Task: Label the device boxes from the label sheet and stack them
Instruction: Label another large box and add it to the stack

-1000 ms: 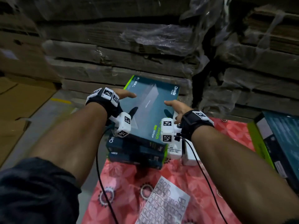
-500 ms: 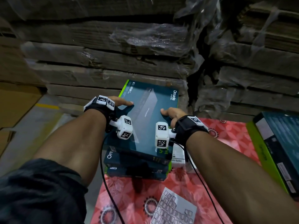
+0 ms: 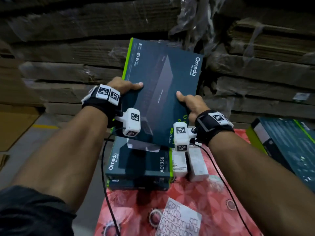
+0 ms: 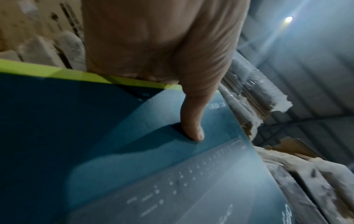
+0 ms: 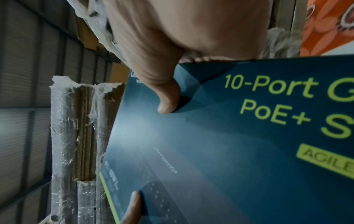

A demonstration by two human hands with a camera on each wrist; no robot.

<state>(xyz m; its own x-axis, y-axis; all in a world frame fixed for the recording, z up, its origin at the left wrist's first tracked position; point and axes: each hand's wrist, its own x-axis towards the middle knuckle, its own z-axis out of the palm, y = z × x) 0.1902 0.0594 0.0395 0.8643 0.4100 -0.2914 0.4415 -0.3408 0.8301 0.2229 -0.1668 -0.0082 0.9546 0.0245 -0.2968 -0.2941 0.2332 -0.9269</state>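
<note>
Both hands, left hand (image 3: 121, 86) and right hand (image 3: 192, 103), grip the tilted switch box (image 3: 163, 86) between them.

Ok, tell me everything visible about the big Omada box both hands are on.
The big Omada box is flat dark teal printed card with a lime-green edge, a device picture, "Omada by tp-link", "63 W" and "10-Port ... PoE+" lettering. It is held tilted, far end raised, above the stacked AC1350 box. The left hand and right hand grip opposite sides, thumbs on top.
</note>
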